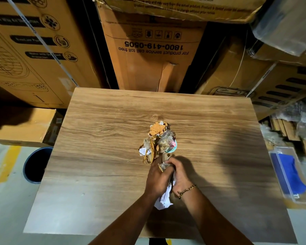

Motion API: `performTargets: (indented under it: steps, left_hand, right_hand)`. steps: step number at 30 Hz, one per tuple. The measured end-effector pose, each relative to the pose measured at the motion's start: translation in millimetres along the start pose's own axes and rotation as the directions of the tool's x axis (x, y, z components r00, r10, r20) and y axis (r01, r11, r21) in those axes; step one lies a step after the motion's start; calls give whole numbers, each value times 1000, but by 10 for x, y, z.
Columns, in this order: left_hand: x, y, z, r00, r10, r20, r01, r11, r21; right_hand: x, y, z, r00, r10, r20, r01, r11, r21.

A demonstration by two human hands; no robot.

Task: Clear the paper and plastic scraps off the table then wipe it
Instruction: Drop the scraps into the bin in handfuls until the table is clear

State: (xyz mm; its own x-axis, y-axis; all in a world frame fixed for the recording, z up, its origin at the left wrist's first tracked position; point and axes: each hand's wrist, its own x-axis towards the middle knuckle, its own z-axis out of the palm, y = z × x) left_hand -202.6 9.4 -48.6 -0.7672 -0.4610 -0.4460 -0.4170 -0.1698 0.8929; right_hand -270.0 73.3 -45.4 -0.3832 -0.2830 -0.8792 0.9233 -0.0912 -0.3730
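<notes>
Wood-grain table (99,131) bearing scraps (158,138), cardboard boxes (148,68) stacked behind.

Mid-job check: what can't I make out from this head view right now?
1. Head view: left hand and right hand wrap the held scraps; amount in the grip hidden.
2. Head view: table edge covers the bin on its right side; its inside is too dark.
3. Head view: blue cloth blurred near the frame's right edge.
4. Head view: pile too tangled to sort paper from plastic.

both hands, left (156,175) and right (179,174), clutch a bundle of scraps (159,141) over the wooden table (95,138).
</notes>
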Motion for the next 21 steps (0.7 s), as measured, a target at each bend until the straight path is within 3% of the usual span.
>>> performTargets:
  steps: [8, 13, 17, 21]
  left_hand:
    - [-1, 101, 11, 996, -42, -80, 50, 994, 98]
    - [37, 30, -8, 997, -60, -54, 68, 985, 158]
    - [0, 107, 16, 995, -91, -49, 92, 996, 14]
    - [-74, 125, 119, 976, -168, -138, 136, 968, -213]
  right_hand:
    - [43, 70, 35, 990, -142, -12, 141, 966, 215]
    - [-4, 44, 75, 992, -127, -14, 127, 976, 178]
    - [-11, 65, 105, 987, -156, -47, 160, 983, 91]
    - [-4, 80, 117, 973, -196, -119, 209, 972, 110]
